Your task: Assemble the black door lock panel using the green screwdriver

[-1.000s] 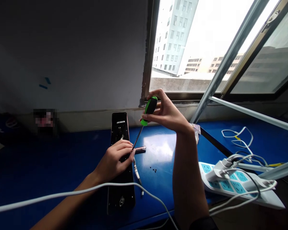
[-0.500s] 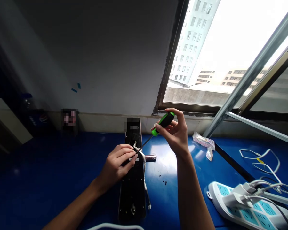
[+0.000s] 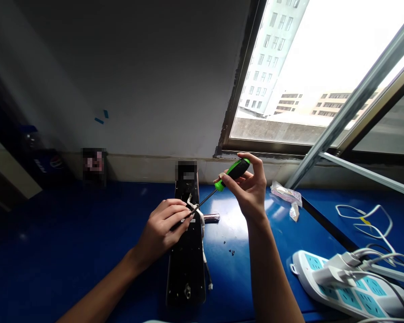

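Blue bench — right fingers pinch screwdriver; left fingers clench black lock panel

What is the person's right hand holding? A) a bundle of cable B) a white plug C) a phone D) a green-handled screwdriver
D: the right hand pinches the green-handled screwdriver in its fingers, with the thin shaft pointing down at the black door-lock panel.

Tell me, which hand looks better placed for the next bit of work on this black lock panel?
Probably the right hand: it holds the green-handled screwdriver, with the shaft reaching toward the black lock panel. The left hand lies over the panel's upper part, so it seems occupied there.
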The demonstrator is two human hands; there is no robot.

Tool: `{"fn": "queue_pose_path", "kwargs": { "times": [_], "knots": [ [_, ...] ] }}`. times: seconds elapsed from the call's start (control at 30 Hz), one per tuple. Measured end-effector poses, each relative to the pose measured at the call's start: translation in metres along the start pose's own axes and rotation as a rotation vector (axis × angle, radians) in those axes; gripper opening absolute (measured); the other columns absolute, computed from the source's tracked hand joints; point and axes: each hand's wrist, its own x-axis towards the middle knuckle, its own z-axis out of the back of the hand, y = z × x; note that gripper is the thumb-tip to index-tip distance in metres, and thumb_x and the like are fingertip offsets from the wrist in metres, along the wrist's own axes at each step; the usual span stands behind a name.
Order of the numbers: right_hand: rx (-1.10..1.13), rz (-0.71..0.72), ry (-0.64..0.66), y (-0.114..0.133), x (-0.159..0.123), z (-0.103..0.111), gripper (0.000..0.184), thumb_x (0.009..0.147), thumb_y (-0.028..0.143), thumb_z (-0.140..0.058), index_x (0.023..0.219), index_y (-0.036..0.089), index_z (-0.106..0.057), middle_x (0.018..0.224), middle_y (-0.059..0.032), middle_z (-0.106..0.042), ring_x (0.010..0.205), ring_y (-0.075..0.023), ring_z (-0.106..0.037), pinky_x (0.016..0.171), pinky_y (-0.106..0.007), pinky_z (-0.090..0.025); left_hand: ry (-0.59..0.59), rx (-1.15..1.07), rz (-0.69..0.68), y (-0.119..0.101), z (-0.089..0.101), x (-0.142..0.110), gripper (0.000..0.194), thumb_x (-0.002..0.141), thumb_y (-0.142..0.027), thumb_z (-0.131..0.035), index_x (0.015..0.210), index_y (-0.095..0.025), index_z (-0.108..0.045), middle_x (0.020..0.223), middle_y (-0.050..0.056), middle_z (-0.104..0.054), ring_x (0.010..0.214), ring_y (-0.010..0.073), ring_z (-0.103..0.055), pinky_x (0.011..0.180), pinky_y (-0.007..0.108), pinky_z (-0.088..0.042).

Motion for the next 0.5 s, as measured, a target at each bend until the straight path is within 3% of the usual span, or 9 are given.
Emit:
{"fn": "queue_pose_path", "kwargs": {
  "times": [0.5],
  "knots": [
    [-0.037,0.031,-0.062,0.0015,-0.0037,0.0038,0.056,0.081,0.025,-0.079,0.127,0.030,-0.048,0.081,0.0039,-0.072,0.071,-0.0236,-0.080,0.067,-0.041,-0.070,0.011,0.044,-0.033,-0.0001,0.0010,-0.0003,0.020,0.089,-0.008,-0.076,0.106,-0.016,-0.071,0.098,0.006,-0.077,0.101,0.0235,-0.070,0.086,0.040,-0.058]
  ]
}}
